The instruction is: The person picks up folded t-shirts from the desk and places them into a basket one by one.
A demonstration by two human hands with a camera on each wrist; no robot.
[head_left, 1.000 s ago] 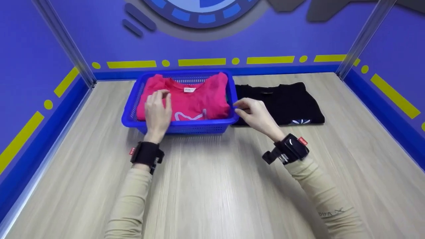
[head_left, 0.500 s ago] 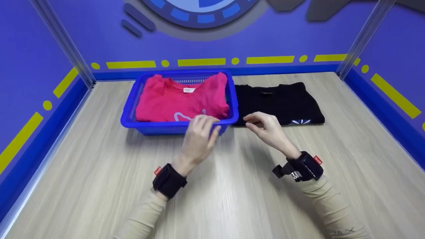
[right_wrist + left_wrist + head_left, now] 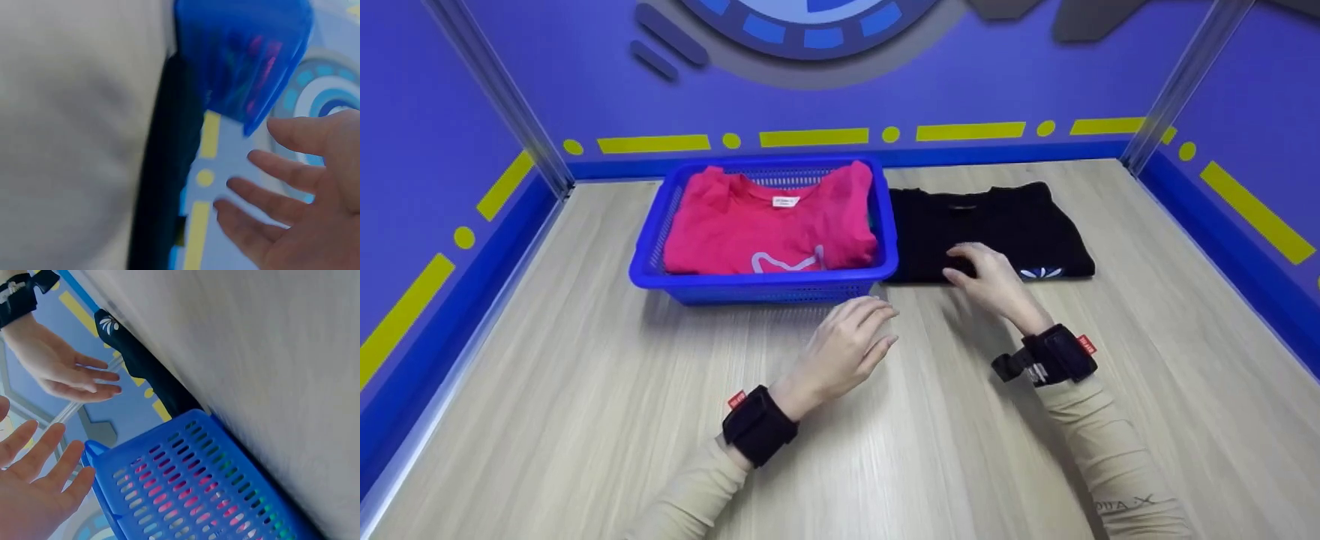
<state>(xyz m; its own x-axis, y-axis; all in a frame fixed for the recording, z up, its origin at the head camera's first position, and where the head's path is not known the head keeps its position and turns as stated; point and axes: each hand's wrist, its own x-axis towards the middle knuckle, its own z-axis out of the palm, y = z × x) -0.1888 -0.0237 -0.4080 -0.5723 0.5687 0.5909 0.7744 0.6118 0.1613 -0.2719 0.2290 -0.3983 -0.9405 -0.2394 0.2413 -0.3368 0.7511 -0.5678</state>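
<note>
In the head view a folded pink shirt (image 3: pixel 720 232) with a white neck label lies inside a blue perforated basket (image 3: pixel 765 280). Beside the basket on the right, a folded black shirt (image 3: pixel 997 217) with a white leaf-like print lies flat. My left hand (image 3: pixel 844 349) hovers in front of the basket's near right corner, fingers relaxed and holding nothing. Over the near edge of the black shirt is my right hand (image 3: pixel 990 281), its fingers loosely bent around nothing. The left wrist view shows pink and green cloth through the slots of the basket (image 3: pixel 191 484).
A light wooden table (image 3: pixel 825 480) carries everything. Blue panels stand at the back (image 3: pixel 990 82) and along both sides, joined by metal corner posts (image 3: pixel 1177 90). The basket and black shirt sit near the back panel, side by side.
My left hand has left the pink shirt, moving right and toward me past the basket's front rim. My right hand has moved from the basket's right rim to over the black shirt.
</note>
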